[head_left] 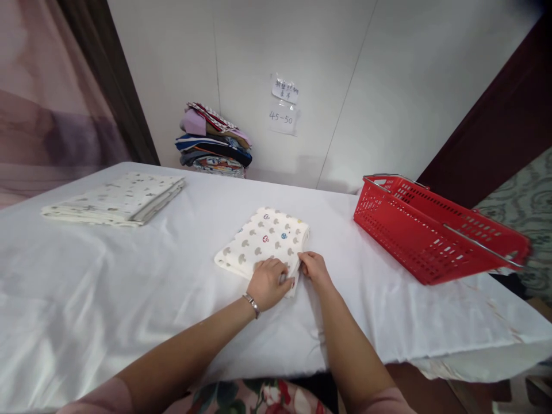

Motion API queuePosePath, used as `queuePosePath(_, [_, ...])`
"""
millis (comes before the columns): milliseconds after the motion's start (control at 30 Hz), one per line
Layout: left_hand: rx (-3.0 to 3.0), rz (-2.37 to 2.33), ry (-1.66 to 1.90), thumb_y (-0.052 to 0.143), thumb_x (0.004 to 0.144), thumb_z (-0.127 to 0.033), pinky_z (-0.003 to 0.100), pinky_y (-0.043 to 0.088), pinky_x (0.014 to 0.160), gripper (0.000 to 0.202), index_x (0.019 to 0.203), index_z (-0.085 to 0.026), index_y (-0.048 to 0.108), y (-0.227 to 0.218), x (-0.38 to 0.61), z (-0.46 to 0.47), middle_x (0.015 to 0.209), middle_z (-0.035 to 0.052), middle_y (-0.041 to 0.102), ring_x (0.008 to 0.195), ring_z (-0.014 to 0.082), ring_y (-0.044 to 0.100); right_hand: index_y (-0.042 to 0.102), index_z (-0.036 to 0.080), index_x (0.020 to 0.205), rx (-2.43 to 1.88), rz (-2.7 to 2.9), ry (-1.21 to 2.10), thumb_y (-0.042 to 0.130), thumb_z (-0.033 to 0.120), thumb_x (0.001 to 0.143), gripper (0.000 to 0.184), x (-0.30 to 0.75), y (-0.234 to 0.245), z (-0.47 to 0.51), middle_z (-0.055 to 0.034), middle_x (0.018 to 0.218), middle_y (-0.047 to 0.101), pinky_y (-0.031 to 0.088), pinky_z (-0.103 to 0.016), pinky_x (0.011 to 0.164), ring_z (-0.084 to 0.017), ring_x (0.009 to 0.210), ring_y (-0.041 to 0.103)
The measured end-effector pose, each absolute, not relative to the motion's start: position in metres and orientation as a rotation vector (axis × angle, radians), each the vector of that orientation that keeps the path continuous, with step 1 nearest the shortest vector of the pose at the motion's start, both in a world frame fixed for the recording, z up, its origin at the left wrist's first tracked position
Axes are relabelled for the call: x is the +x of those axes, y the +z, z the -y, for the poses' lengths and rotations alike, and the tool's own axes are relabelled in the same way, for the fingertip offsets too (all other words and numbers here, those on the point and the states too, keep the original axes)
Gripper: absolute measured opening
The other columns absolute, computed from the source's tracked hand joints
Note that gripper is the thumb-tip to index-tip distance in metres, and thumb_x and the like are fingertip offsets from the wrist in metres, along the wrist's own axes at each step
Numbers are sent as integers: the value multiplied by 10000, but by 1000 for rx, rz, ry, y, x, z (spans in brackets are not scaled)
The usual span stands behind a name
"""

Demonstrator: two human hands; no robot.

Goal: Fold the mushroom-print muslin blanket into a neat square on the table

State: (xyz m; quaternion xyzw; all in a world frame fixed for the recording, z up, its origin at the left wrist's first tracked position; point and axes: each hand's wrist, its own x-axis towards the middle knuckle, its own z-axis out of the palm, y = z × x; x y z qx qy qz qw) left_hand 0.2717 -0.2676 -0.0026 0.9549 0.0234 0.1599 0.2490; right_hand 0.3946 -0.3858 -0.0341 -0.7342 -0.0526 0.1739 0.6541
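Observation:
A folded white cloth [268, 237] printed with grey mushroom-like shapes and a few coloured ones lies in the middle of the table. My left hand [271, 282], with a silver bracelet at its wrist, rests on the near part of this cloth. Its fingers lie over the top and its thumb reaches toward the near right edge. At the cloth's right edge, my right hand [313, 265] pinches the folded layers between thumb and fingers. Part of the near edge is hidden under the left hand.
A red plastic basket [401, 236] with metal handles stands on the right of the white-covered table [172, 293]. Another folded patterned cloth [116, 198] lies at the left. Behind the table, a stack of folded fabrics [214, 141] leans near the wall.

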Motion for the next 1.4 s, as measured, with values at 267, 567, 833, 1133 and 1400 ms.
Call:
queuePosePath(267, [2541,-225,350,487,698,-136,286,378,784,153,816,-206,557,7,275,274,833,-3,608,808,149,556,497,176,530,-1650,121,377,589,342,646,223,393,-31,385,65,285,376,190,-213,337,-67,291,298])
queuePosePath(567, [2763,-260,332,564,728,-348,325,371,752,181,775,-174,551,10,282,285,864,29,584,869,194,541,503,173,546,-1638,146,368,595,364,631,228,393,-31,386,64,301,389,217,-216,339,-78,300,323])
queuePosePath(833, [2775,-151,340,475,765,-207,289,364,704,128,694,-171,575,8,286,284,784,27,587,780,158,532,494,172,534,-1632,151,343,600,337,624,216,391,-26,387,72,332,385,229,-211,360,-67,329,326])
queuePosePath(1133, [2608,21,386,425,852,-342,259,412,688,305,662,-180,600,11,285,253,767,22,597,738,132,546,519,163,546,-1709,110,371,591,315,620,184,393,-29,388,62,333,396,227,-218,362,-74,331,327])
queuePosePath(1400, [2592,-344,647,408,851,-408,356,396,953,332,1003,-189,606,-6,268,156,1118,67,598,1054,198,530,517,160,569,-1725,89,382,588,319,616,180,394,-31,392,67,354,385,205,-207,360,-65,344,314])
